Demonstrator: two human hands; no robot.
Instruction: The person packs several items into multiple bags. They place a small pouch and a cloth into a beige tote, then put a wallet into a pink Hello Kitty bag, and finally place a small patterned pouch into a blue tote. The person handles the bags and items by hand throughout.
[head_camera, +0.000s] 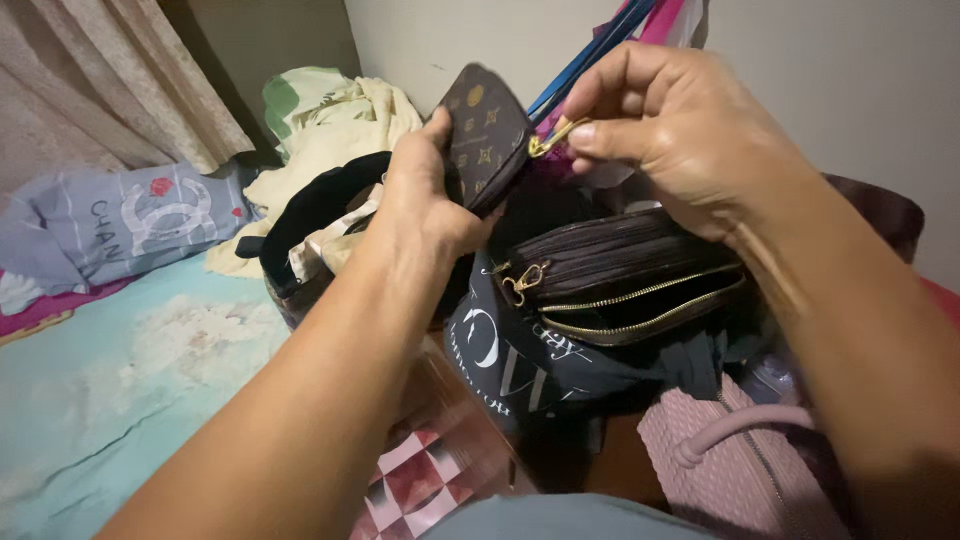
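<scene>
The left hand (425, 190) holds a small brown pouch (487, 135); the right hand (680, 130) pinches its gold zipper pull (553, 137), probably opening it, above an open dark bag (625, 280).

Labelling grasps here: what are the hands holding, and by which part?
Left hand grips the small brown patterned pouch by its lower left edge; right hand pinches the pouch's gold zipper pull.
</scene>
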